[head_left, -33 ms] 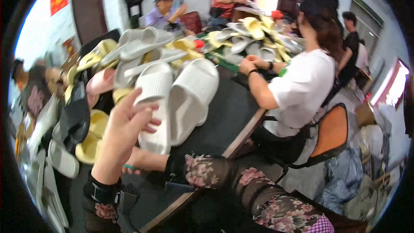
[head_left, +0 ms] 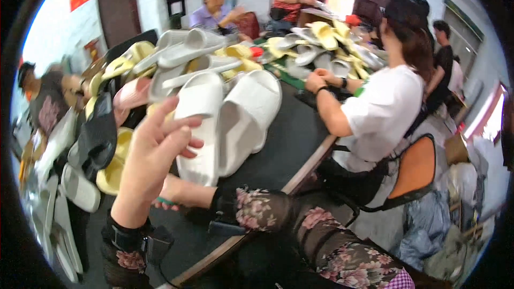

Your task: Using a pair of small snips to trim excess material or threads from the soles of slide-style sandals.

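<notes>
My left hand [head_left: 155, 147] is raised over the table in front of a pair of white slides, its fingers apart and nothing in it. One white slide [head_left: 202, 101] stands partly behind its fingertips; the other white slide [head_left: 249, 112] leans beside it on the right. Low behind my left wrist, my right hand [head_left: 181, 190] reaches across to the left. Its fingers look curled, with a small teal-green piece showing among them; my left wrist hides part of it, so I cannot make out what it is.
Grey, yellow, pink and black slides heap up on the dark table [head_left: 292, 128]. A black slide [head_left: 101, 131] and a yellow slide [head_left: 113, 174] lie left of my hands. A person in a white shirt [head_left: 380, 101] sits at the right near an orange-backed chair [head_left: 415, 168]. Others work farther off.
The whole view has shifted slightly, so the table and slides sit a little farther right. My hands keep nearly the same pose.
</notes>
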